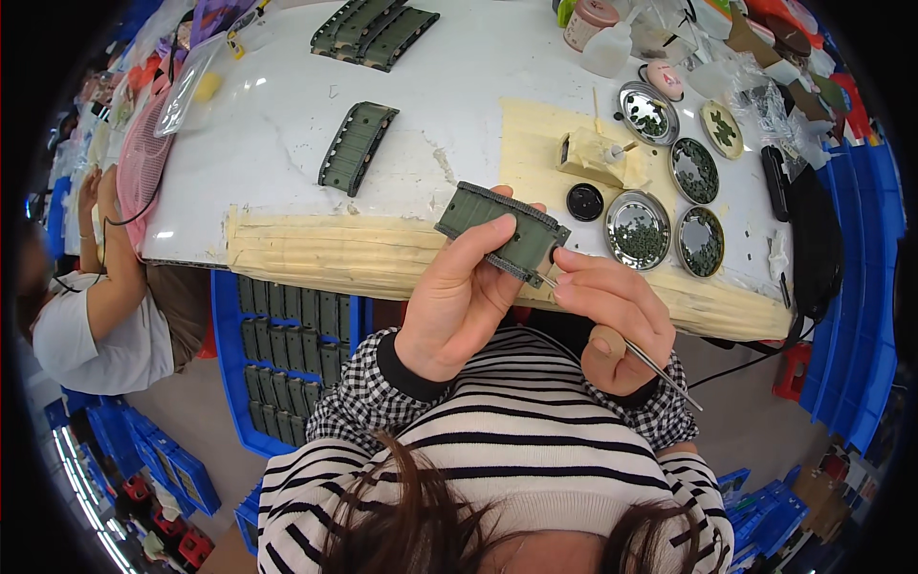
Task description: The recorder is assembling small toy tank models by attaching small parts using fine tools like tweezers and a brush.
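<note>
My left hand [442,311] is closed round a curved dark green plastic piece [466,209] with ridged edges, its thumb pressed on the top face. The piece is tilted above the table's front edge. Fingers of my right hand [620,311] pinch a slim metal hand tool [665,373], whose thin tip meets the near right end of the green piece. The tool's back end sticks out below my right palm, and a beige wrap [604,349] covers one finger. Any small part at the tip is too small to make out.
Round metal dishes [638,228] of small dark green parts stand at right, beside a tape-covered block [595,158] and a black lid [584,202]. Another curved piece [356,148] lies ahead, with several more [373,33] behind. A blue crate [232,383] of such pieces sits below left; a co-worker's arm [120,277] is at far left.
</note>
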### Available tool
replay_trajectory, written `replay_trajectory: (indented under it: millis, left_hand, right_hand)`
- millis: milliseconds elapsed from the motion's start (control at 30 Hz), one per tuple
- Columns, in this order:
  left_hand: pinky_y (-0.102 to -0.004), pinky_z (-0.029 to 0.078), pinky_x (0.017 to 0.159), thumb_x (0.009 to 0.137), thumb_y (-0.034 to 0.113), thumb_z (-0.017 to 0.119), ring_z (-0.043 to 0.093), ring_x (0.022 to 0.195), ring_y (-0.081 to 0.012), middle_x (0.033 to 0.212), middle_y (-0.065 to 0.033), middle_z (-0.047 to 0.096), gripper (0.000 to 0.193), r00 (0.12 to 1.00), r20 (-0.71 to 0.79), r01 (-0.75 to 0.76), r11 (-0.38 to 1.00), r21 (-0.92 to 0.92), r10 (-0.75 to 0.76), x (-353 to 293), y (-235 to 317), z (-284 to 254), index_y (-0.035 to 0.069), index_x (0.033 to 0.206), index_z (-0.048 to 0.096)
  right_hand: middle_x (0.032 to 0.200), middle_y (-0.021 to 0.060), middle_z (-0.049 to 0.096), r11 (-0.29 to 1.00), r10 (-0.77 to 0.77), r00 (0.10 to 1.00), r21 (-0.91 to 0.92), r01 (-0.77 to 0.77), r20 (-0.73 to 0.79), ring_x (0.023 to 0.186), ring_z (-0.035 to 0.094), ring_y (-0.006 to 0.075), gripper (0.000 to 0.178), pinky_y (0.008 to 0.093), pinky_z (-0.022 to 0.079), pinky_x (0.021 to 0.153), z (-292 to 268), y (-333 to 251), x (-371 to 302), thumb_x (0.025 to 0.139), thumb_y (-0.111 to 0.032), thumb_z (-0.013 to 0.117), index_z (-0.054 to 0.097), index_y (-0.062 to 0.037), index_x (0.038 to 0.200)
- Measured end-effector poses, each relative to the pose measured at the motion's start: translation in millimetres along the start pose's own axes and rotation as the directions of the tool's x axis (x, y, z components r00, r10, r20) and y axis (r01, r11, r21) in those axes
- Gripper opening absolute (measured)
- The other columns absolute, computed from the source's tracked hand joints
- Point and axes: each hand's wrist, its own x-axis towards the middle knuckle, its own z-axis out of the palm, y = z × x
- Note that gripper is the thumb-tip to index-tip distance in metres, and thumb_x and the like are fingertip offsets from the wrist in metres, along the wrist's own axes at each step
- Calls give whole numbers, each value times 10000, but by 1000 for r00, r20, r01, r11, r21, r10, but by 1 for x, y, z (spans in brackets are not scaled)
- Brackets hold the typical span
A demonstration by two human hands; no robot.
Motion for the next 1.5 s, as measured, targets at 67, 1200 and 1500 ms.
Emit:
replay_trajectory:
  millis: [67,1200,1500]
  left_hand:
    - [-351,505,956,929,100,570,581,1122,-223,1223,-157,571,372,1000,6,-1,999,51,1,0,0,-1,41,1278,454]
    - [-413,465,1044,908,49,479,507,1251,-275,1362,-234,455,597,960,281,-26,999,21,19,4,12,3,9,1457,247]
    - [-428,460,1047,907,44,478,502,1256,-274,1367,-229,455,603,953,301,-25,1000,12,20,5,11,2,18,1460,240]
  right_hand:
    - [1048,187,630,1000,-6,1000,-7,6,6,1070,630,347,330,389,527,886,-2,-1,1,906,-218,621,632,51,1097]
    - [1147,135,620,999,-36,999,-14,36,3,1143,592,345,394,395,507,934,-9,-11,3,836,-153,650,601,-11,1199]
    - [1146,138,619,998,-53,999,-19,53,-4,1142,591,346,421,400,507,929,-9,-7,2,874,-269,623,598,-10,1205]
